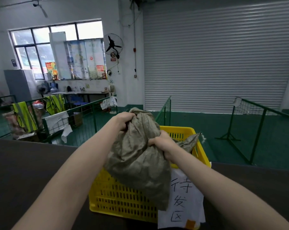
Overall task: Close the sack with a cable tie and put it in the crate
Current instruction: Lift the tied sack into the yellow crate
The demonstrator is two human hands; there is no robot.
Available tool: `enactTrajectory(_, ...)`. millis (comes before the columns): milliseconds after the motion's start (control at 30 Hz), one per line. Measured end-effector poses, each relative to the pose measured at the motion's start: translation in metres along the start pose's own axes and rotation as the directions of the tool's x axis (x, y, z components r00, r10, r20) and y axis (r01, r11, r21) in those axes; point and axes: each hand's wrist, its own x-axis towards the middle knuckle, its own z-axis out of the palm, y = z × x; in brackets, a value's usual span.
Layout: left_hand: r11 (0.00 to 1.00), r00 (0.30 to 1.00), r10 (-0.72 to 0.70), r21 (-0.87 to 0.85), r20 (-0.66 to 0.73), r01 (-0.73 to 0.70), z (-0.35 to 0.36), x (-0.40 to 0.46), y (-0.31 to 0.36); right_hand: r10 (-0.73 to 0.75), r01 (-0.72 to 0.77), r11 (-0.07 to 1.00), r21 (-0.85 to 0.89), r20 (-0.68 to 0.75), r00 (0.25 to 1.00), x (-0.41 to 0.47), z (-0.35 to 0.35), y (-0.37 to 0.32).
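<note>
A grey-green woven sack [137, 156] hangs in the air over the near side of a yellow slatted crate [117, 198]. My left hand [124, 120] grips the sack's upper far end. My right hand [162, 143] is clenched around its gathered neck, and the loose mouth of the sack [190, 141] sticks out to the right over the crate's rim. No cable tie shows; the neck is hidden inside my right fist. The sack's lower end droops down the crate's near wall.
A white paper sign with handwritten characters [180, 201] hangs on the crate's near right side. The crate stands on a dark table [24, 171]. Green wire fences [249, 117] and a grey roller door [215, 55] lie beyond.
</note>
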Motion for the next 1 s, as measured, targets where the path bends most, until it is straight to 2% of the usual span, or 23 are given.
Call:
enactTrajectory(133,0.987,1.0,-0.002,-0.162,-0.006,0.001,0.001,-0.004,0.006,-0.043,0.033,0.978,-0.205,-0.043,0.998,0.002,-0.031,-0.046)
enactTrajectory(200,0.97,0.999,0.016,-0.243,0.035,-0.007,0.005,-0.003,0.01,-0.122,0.089,0.924,-0.371,-0.067,0.99,0.007,-0.047,-0.073)
enactTrajectory(367,0.919,0.991,0.072,-0.393,0.109,-0.024,0.022,0.002,0.014,-0.406,0.237,0.616,-0.751,-0.045,0.913,0.032,-0.081,-0.123)
enactTrajectory(433,0.919,0.99,0.098,-0.392,0.102,-0.051,0.028,0.006,0.008,-0.508,0.277,0.431,-0.859,0.022,0.861,0.04,-0.086,-0.129)
enactTrajectory(500,0.952,0.995,0.087,-0.297,0.049,-0.069,0.034,0.009,-0.001,-0.603,0.248,0.084,-0.965,0.148,0.784,0.047,-0.09,-0.125)
enactTrajectory(567,0.981,0.997,0.073,-0.18,-0.021,-0.076,0.036,0.01,-0.013,-0.72,0.103,-0.281,-0.954,0.281,0.634,0.059,-0.094,-0.11)
enactTrajectory(600,0.99,0.996,0.078,-0.112,-0.045,-0.083,0.036,0.011,-0.019,-0.755,0.015,-0.359,-0.933,0.299,0.584,0.063,-0.095,-0.1)
enactTrajectory(667,0.992,0.991,0.116,0.049,-0.071,-0.113,0.038,0.014,-0.031,-0.799,-0.101,-0.334,-0.937,0.225,0.558,0.067,-0.097,-0.08)
enactTrajectory(700,0.985,0.988,0.14,0.109,-0.071,-0.131,0.04,0.013,-0.037,-0.794,-0.12,-0.286,-0.951,0.165,0.585,0.071,-0.098,-0.07)
enactTrajectory(767,0.967,0.985,0.169,0.198,-0.045,-0.157,0.046,0.011,-0.048,-0.693,-0.059,-0.083,-0.995,0.014,0.721,0.072,-0.097,-0.053)
enactTrajectory(833,0.952,0.982,0.188,0.246,-0.006,-0.181,0.053,0.013,-0.06,-0.527,0.042,0.234,-0.971,-0.091,0.845,0.075,-0.097,-0.033)
enactTrajectory(900,0.926,0.975,0.222,0.313,-0.003,-0.21,0.06,0.015,-0.074,-0.329,0.111,0.443,-0.89,-0.047,0.943,0.07,-0.096,-0.018)
enactTrajectory(1000,0.83,0.932,0.362,0.441,0.038,-0.34,0.068,0.009,-0.086,-0.062,0.149,0.601,-0.785,0.14,0.988,0.056,-0.1,0.0)
